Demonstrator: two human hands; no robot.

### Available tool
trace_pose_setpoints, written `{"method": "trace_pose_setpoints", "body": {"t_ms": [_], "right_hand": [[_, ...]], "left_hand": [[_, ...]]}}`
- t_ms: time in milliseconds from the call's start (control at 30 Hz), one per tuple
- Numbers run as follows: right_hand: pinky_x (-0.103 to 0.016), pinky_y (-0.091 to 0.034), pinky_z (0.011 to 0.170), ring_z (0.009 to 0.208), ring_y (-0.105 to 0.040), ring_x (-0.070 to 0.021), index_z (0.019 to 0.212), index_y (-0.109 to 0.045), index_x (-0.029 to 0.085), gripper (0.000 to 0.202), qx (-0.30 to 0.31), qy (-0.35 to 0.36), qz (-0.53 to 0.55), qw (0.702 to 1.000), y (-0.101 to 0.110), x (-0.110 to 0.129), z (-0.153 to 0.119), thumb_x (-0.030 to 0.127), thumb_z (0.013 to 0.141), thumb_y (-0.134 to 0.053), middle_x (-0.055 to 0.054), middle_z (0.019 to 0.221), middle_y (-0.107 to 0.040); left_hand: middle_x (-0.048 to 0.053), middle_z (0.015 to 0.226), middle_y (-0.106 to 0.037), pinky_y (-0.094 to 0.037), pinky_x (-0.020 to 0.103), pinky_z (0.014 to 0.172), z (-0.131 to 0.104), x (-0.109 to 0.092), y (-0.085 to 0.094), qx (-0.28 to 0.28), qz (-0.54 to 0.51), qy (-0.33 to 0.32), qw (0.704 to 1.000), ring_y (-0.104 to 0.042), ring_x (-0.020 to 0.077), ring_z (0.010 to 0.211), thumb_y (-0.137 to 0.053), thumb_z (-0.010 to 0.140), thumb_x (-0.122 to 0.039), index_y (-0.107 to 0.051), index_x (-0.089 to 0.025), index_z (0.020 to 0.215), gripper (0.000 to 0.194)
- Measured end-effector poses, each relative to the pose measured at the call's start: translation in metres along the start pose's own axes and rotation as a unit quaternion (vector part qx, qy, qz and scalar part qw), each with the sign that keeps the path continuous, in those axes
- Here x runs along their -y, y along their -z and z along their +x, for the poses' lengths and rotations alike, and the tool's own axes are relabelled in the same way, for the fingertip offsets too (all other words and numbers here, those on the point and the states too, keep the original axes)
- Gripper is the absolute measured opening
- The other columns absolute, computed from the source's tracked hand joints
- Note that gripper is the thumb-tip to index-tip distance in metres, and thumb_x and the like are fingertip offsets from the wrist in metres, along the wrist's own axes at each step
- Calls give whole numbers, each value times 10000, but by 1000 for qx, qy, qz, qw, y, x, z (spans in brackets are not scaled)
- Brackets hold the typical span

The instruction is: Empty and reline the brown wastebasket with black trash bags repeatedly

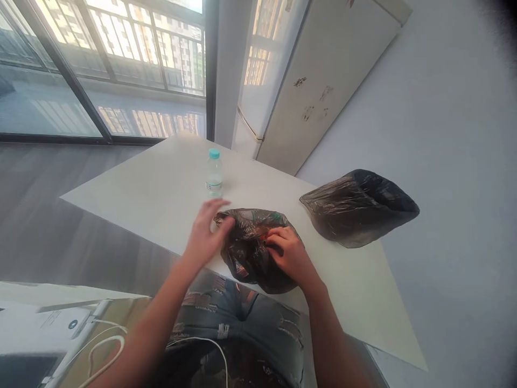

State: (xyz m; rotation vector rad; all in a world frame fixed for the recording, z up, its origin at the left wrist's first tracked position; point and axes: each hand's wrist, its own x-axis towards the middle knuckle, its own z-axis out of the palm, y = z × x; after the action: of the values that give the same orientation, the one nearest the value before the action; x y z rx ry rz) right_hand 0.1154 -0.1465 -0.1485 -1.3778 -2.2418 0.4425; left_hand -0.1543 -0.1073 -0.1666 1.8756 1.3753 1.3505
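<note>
A filled dark plastic bag (258, 258) lies at the table's near edge, with some items showing faintly through its thin film. My left hand (209, 229) is at the bag's left side, fingers apart, the thumb over its edge. The fingers of my right hand (286, 250) are pinched on the bag's gathered plastic near its middle. Just beyond my left hand stands a clear bottle (214, 172) with a teal cap, upright. A second dark plastic bag (347, 213) sits to the right, its mouth open toward the upper right.
The white table (161, 178) runs diagonally under the bags. A white cabinet (319, 81) and the wall border its far right side. At the lower left are a white box (56, 323) and a white cable (121, 345). Glass doors stand behind.
</note>
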Motion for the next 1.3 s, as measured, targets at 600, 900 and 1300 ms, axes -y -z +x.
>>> {"method": "trace_pose_setpoints", "body": {"t_ms": [600,900,1300], "right_hand": [[-445,-543,959,1164,-628,-297,1314,-608,247,583,-264,-158,34,951,12,-58,-43,500,827,-805,-106,1298,-642],[-428,-558,1003,1109,-662,-242,1351,-495,235,631,-428,-176,269,845,20,-16,-36,411,831,-807,-98,1262,-610],[-379,-532,945,1047,-667,-253,1222,-576,235,588,-114,-101,57,987,-11,8,150,299,695,-829,-66,1151,-700]], "left_hand": [[153,1566,-532,-350,490,1309,-1,34,-101,74,-18,58,995,-481,255,1500,-395,943,-59,-533,-154,1467,550],[103,1369,-690,-476,518,1180,0,35,-97,51,-51,76,994,-637,261,1303,-438,986,-142,-582,-216,1371,417],[102,1214,-694,-524,453,1069,-14,41,-90,44,-35,33,998,-664,252,1171,-444,1018,-176,-604,-217,1216,257]]}}
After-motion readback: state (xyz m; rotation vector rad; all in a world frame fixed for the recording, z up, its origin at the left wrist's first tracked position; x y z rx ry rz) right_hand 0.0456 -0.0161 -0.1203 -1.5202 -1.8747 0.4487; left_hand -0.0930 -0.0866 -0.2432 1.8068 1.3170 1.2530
